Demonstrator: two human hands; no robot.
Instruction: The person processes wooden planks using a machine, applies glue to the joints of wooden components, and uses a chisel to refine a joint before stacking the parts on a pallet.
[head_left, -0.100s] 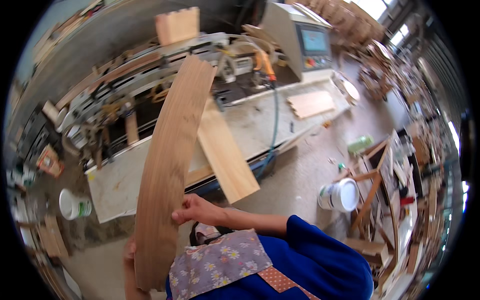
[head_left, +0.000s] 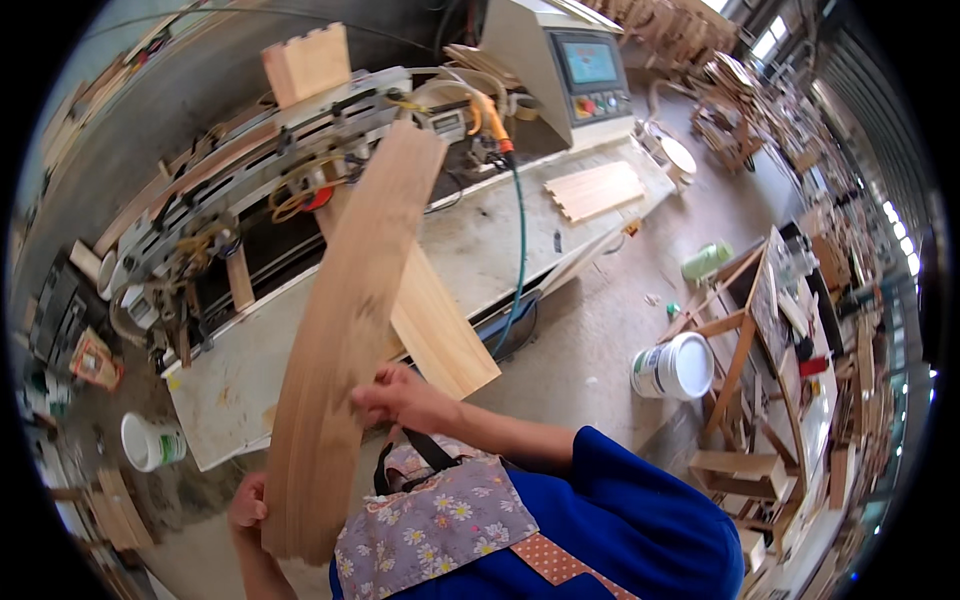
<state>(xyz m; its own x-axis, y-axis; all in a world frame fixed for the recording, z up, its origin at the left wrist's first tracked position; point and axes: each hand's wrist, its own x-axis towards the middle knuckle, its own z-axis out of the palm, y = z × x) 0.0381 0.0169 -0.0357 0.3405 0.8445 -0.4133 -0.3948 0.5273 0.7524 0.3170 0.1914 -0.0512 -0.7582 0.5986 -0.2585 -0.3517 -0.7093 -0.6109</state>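
A long brown wooden board [head_left: 345,320] stands tilted in front of me, its far end reaching over the machine. My left hand [head_left: 247,503] is closed on its left edge near the bottom. On the opposite edge, a little higher up, my right hand [head_left: 403,397] pinches the board with thumb and fingers. Behind it a paler plank [head_left: 440,325] slants across the machine's table [head_left: 490,230], with its near end past the table's front edge. The brown board hides part of that plank and some of the machine.
A control box with a screen [head_left: 590,75] stands at the back right, near an orange air gun [head_left: 490,120] on a green hose. A short notched board [head_left: 595,190] lies on the table. White buckets [head_left: 672,367] stand on the floor. To the right is a wooden frame [head_left: 735,350].
The board's lower end has shifted slightly left and up, and more of my left hand shows beside it. The surroundings have slid a little left in the view.
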